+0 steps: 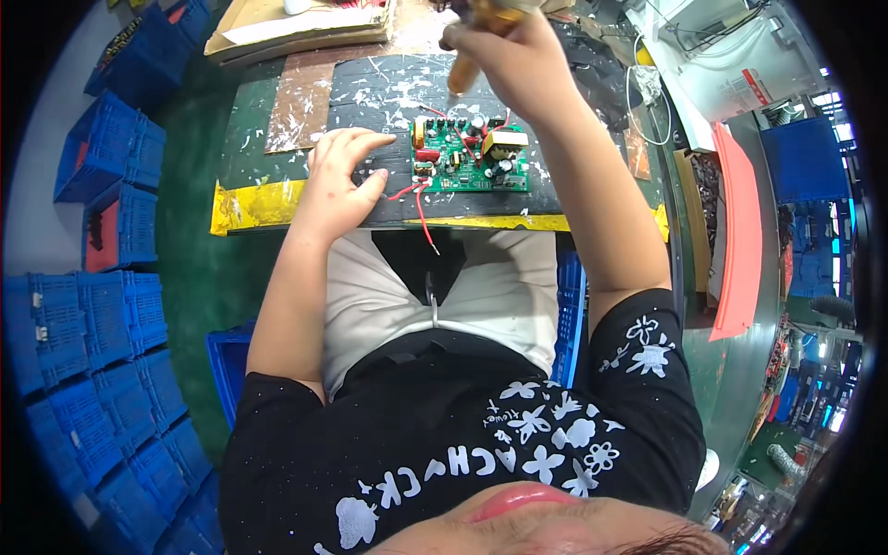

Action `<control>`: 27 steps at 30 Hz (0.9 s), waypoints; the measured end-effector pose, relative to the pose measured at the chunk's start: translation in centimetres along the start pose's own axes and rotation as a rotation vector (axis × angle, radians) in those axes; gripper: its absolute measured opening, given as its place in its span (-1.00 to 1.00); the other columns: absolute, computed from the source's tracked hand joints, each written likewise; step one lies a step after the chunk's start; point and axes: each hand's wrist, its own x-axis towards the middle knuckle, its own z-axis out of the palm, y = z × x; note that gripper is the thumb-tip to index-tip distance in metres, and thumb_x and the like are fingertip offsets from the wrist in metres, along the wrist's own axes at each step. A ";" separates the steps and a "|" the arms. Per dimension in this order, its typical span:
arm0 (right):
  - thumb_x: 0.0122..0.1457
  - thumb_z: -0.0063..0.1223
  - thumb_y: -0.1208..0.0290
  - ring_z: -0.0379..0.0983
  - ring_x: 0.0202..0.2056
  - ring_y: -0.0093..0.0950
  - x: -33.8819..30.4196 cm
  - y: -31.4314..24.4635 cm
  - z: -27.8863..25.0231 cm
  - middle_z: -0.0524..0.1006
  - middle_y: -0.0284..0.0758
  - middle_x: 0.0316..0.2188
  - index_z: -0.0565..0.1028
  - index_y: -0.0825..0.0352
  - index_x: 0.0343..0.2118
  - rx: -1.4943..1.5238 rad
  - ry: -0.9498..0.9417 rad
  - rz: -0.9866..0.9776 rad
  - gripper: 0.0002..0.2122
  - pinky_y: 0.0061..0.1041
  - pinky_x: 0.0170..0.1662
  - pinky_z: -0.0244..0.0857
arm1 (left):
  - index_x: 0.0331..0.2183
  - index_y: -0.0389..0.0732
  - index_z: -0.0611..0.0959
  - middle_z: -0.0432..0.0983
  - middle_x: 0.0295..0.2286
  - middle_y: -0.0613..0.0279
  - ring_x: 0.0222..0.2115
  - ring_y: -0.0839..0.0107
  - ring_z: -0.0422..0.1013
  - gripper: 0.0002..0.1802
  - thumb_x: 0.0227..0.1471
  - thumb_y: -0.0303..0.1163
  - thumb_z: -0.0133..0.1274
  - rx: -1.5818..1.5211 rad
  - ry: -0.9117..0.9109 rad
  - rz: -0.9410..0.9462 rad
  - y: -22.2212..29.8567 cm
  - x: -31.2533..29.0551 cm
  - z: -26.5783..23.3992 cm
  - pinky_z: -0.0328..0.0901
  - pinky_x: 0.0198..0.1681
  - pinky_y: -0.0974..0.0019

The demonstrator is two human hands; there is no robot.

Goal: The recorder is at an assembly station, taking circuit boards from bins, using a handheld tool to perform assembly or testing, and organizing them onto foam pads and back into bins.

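Observation:
A green circuit board [470, 176] with capacitors, a yellow-topped transformer [505, 141] and other parts lies flat on the dark work mat. Thin red wires [426, 217] run off its near left corner, one hanging over the table edge. Beside the board's left edge rests my left hand [342, 180], fingers and thumb apart, nothing in it. Raised beyond the board, my right hand [518, 55] is closed round an amber-brown tool [462, 74] whose narrow end points down. The tool's upper part is cut off by the picture's top, and its kind is unclear.
Yellow tape [259, 207] runs along the table's front edge. A shallow cardboard box [296, 35] stands at the far left of the table. Blue crates [102, 319] are stacked on the left. At right are a white machine [754, 69] and a pink sheet [735, 231].

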 end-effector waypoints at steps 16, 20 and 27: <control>0.00 0.11 0.15 0.45 -0.27 -0.14 -6.7 4.6 -3.6 0.52 -0.05 -0.37 0.52 0.40 -0.28 -1.027 -0.284 0.195 -0.63 -0.31 -0.19 0.31 | -0.27 -0.20 0.58 0.47 -0.31 0.25 -0.22 0.37 0.35 -0.78 -0.06 -0.47 0.06 -0.519 0.299 -0.202 -2.2 0.0 0.8 0.20 -0.07 0.35; 0.03 0.13 0.20 0.41 -0.20 -0.18 -9.6 5.6 -5.3 0.47 -0.15 -0.27 0.51 0.37 -0.28 -0.947 -0.123 -0.096 -0.68 -0.36 -0.14 0.29 | -0.28 -0.26 0.54 0.44 -0.35 0.29 -0.32 0.53 0.34 -0.85 0.11 -0.44 -0.07 -0.793 0.549 -0.349 -5.0 0.2 1.0 0.22 -0.21 0.47; 0.05 0.13 0.40 0.40 -0.36 -0.55 -24.8 7.0 -12.7 0.45 -0.31 -0.30 0.47 0.40 -0.20 -0.648 0.392 0.016 -0.74 -0.59 -0.28 0.28 | -0.30 -0.29 0.52 0.48 -0.38 0.21 -0.34 0.46 0.40 -0.86 0.13 -0.44 -0.08 -0.667 0.513 -0.236 -7.2 0.7 0.4 0.26 -0.21 0.42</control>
